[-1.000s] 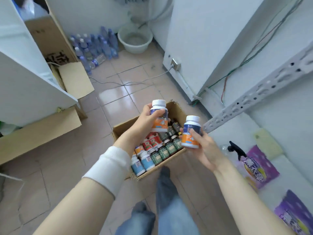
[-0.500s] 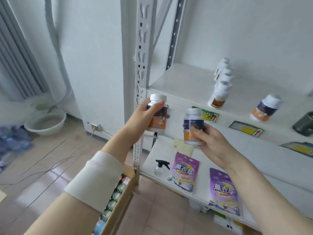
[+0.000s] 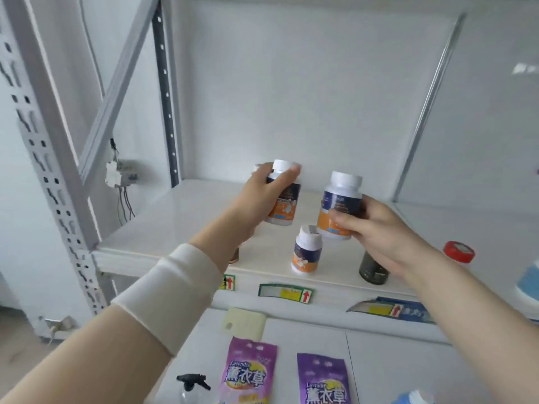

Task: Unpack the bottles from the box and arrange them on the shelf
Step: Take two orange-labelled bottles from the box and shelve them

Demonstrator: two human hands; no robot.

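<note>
A wide cream-white wristband (image 3: 172, 295) circles the left forearm (image 3: 87, 357).

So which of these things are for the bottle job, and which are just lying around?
For the job: white-capped orange-and-navy bottle in the left hand; its twin in the right hand; a matching bottle standing on the white metal shelf.
Lying about: two purple pouches, pale yellow sponge, black-topped spray bottle.

White wall (image 3: 291, 83) behind the rack, soft even light. Grey slotted steel upright (image 3: 49, 158) front left, diagonal brace (image 3: 116, 88) behind it, darker rear upright (image 3: 166, 112) against the wall. Glossy white upper shelf (image 3: 163, 220), lower shelf (image 3: 393, 368) beneath. Small breaker box (image 3: 119, 173) on the left wall, wires hanging below. Tan floor (image 3: 17, 339) bottom left
</note>
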